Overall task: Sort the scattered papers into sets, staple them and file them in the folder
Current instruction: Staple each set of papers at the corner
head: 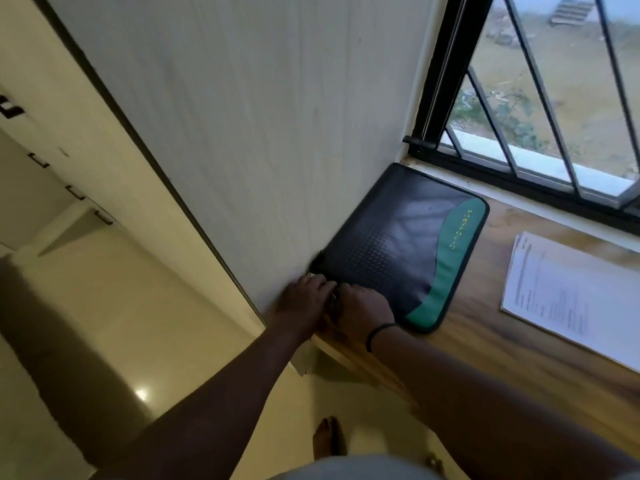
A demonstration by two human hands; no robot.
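A black zip folder [391, 244] with a green corner lies shut on the wooden sill [485, 323], pushed against the wall. My left hand [304, 299] and my right hand [363, 306] meet at its near left corner, fingers curled at the zip edge. A small metal piece shows between them; what each hand grips is hidden. A stack of printed papers [568, 292] lies on the sill to the right of the folder.
A white wall [259, 133] stands directly left of the folder. A barred window [536, 116] runs along the back of the sill. Cabinet doors with black handles [76, 192] line the far left. My bare foot [327, 438] is on the tiled floor below.
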